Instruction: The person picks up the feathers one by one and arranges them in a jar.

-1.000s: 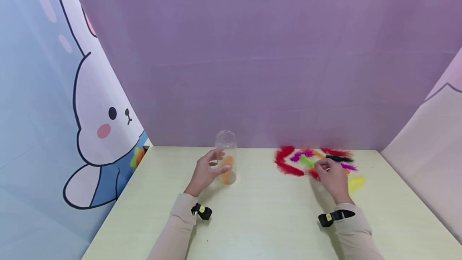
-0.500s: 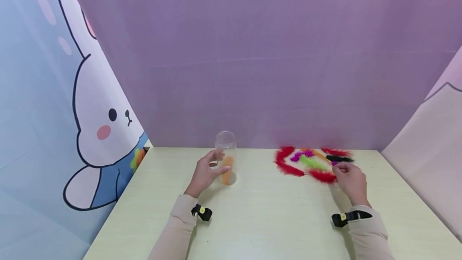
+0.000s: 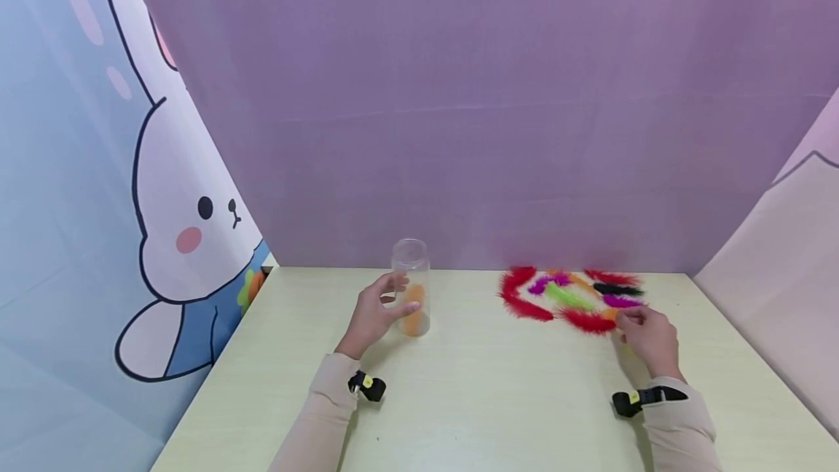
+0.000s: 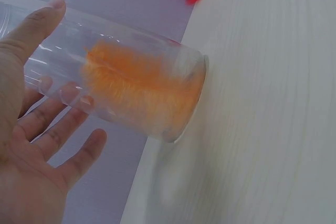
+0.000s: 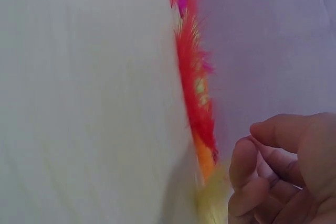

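My left hand (image 3: 372, 314) holds a tall clear jar (image 3: 411, 255) upright on the table, thumb on the near side and fingers around the far side. Inside the jar stands a fluffy orange feather (image 4: 139, 85). At the right, my right hand (image 3: 650, 339) hovers low at the front end of a group of coloured feathers, its thumb and index fingertips together with nothing visible between them. In the right wrist view a yellow feather (image 5: 212, 200) lies just past those fingertips, partly hidden by the fingers. Beside it are an orange feather (image 5: 205, 161) and a red feather (image 3: 588, 321).
The other feathers lie along the table's back edge: curved red ones (image 3: 516, 293), a lime green feather (image 3: 569, 297), a black feather (image 3: 616, 288) and several purple and orange ones. Behind the pale table (image 3: 491, 399) hangs a purple cloth (image 3: 485, 108).
My right hand has moved rightward and toward me across the feathers, uncovering the red, purple and orange ones and covering the yellow one. My left hand and the jar stay put.
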A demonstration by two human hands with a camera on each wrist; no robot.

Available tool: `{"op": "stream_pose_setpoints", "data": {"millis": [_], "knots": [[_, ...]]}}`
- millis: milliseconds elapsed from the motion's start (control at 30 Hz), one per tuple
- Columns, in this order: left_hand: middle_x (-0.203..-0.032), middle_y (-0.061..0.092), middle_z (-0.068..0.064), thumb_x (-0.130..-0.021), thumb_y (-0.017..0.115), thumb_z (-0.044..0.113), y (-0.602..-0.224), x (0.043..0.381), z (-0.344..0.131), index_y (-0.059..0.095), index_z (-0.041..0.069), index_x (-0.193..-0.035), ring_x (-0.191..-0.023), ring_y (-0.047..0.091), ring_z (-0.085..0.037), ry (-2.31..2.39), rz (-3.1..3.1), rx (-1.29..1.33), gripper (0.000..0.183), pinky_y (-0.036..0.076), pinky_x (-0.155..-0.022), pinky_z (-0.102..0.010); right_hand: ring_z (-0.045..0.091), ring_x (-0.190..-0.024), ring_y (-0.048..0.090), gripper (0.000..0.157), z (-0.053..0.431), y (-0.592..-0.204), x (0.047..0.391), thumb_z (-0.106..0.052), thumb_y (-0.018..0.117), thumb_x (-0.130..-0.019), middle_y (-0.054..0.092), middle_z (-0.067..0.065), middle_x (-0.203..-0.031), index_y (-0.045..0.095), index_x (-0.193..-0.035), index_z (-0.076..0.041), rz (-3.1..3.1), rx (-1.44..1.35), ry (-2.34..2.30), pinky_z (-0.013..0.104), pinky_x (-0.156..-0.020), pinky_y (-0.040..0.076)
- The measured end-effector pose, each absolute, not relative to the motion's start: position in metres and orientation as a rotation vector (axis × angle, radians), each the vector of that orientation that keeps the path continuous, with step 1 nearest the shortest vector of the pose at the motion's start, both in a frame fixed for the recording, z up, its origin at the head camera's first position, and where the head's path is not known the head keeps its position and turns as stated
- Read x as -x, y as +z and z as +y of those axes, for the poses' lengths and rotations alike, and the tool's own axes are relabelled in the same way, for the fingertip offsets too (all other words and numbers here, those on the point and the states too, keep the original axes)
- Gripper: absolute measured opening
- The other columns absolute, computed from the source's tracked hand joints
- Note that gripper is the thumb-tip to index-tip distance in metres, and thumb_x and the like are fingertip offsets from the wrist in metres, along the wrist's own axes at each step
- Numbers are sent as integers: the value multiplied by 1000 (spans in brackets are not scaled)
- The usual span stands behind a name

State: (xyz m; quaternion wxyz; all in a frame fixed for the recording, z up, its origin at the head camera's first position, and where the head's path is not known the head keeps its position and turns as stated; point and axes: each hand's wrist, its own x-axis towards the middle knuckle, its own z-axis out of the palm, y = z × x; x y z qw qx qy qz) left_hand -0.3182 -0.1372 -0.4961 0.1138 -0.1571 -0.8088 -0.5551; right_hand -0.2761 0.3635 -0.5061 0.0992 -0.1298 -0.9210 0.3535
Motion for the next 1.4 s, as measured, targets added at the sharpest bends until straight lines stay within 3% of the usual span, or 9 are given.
{"op": "stream_pose_setpoints", "data": {"millis": [167,500,767,1133,1400], "knots": [[-130,70,-14,-82,88,25,-496,318,-137,62,7,-135,-119,65,-28,-1612,-2367,473,62,55,-102,-51,13,-64,63,41,365,-503,273,-27,58,-101,75,10,-81,65,-124,6,-2751,407,1063,28,-60,43],[-128,71,-10,-81,88,26,-495,317,-137,64,16,-132,-120,64,-26,-1630,-2379,450,57,54,-104,-52,20,-70,60,40,371,-509,276,-27,58,-101,69,5,-75,65,-125,5,-2827,455,1050,30,-62,38],[-130,70,-13,-81,88,29,-494,317,-137,64,16,-131,-121,65,-27,-1638,-2385,458,56,54,-103,-50,20,-73,58,37,376,-515,280,-27,60,-100,71,9,-85,68,-119,3,-2834,398,1007,29,-64,39],[-131,69,-16,-81,88,26,-494,318,-137,65,14,-129,-121,64,-30,-1672,-2375,443,55,53,-105,-53,20,-70,58,32,378,-518,284,-29,60,-100,67,1,-74,70,-111,-1,-2844,399,1030,29,-63,38],[-130,70,-11,-81,88,30,-497,319,-138,65,15,-130,-121,65,-26,-1643,-2398,446,56,55,-103,-49,23,-73,58,32,378,-516,282,-31,59,-101,66,2,-76,70,-108,-2,-2862,407,1021,29,-62,38]]}}
